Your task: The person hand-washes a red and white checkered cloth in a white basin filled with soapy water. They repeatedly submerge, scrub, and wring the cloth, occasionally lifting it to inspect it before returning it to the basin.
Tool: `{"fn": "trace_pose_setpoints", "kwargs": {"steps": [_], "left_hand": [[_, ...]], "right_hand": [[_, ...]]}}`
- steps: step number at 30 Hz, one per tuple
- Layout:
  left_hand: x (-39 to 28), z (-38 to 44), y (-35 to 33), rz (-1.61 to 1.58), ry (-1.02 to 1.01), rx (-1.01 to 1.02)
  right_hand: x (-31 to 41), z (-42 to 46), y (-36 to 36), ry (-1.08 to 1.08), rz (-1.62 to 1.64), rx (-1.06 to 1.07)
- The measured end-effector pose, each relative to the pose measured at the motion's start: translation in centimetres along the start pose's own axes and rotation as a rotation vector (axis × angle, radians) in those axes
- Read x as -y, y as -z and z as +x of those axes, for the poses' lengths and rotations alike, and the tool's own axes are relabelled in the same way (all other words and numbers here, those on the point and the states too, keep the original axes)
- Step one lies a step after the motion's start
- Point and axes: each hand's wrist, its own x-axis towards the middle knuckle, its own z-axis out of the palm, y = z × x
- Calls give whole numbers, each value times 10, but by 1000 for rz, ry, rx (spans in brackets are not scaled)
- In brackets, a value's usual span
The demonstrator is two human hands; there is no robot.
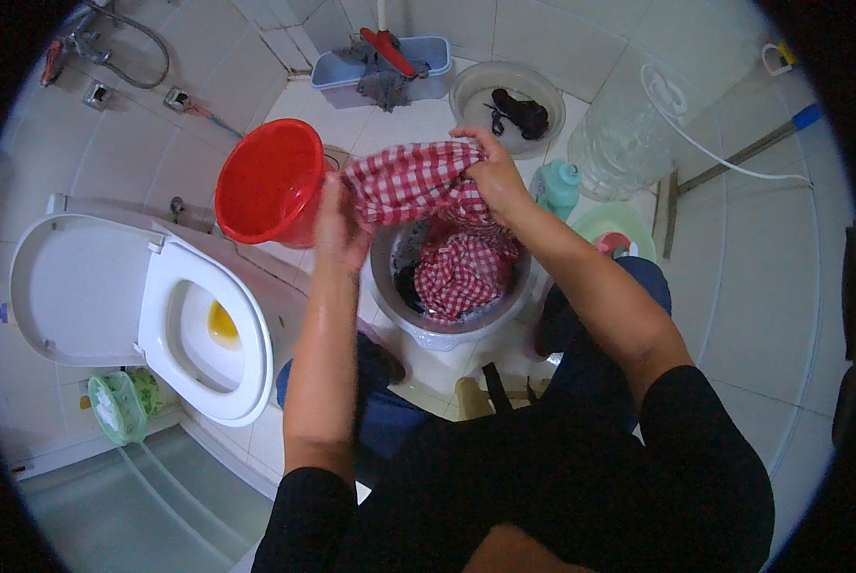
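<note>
Red-and-white checked cloth (413, 179) is stretched between my two hands above a round wash basin (438, 338). My left hand (342, 225), slightly blurred, grips its left end. My right hand (496, 175) holds the bunched right end. From there the wet cloth hangs down into the basin, where more checked fabric (460, 276) lies heaped with suds around it. Something dark lies at the basin's left inner side, partly hidden by the cloth.
A red bucket (270, 183) stands left, beside a toilet (209, 344) with its lid raised. Behind are a mop tub (428, 68) and a basin (463, 93) holding dark cloth. A turquoise bottle (560, 188) and green basin (632, 215) stand right, near a clear container (614, 150).
</note>
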Motion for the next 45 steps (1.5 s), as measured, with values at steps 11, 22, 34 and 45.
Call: {"fn": "trace_pose_setpoints", "kwargs": {"steps": [11,22,34,45], "left_hand": [[97,38,41,-271,275,672],[87,10,18,-618,441,588],[109,23,55,-264,238,155],[0,-46,-55,269,154,164]], "right_hand": [[2,-64,-75,687,-867,294],[-12,-58,-84,817,-750,88],[-14,-41,-72,590,-775,-50],[32,3,-16,347,-176,143]]}}
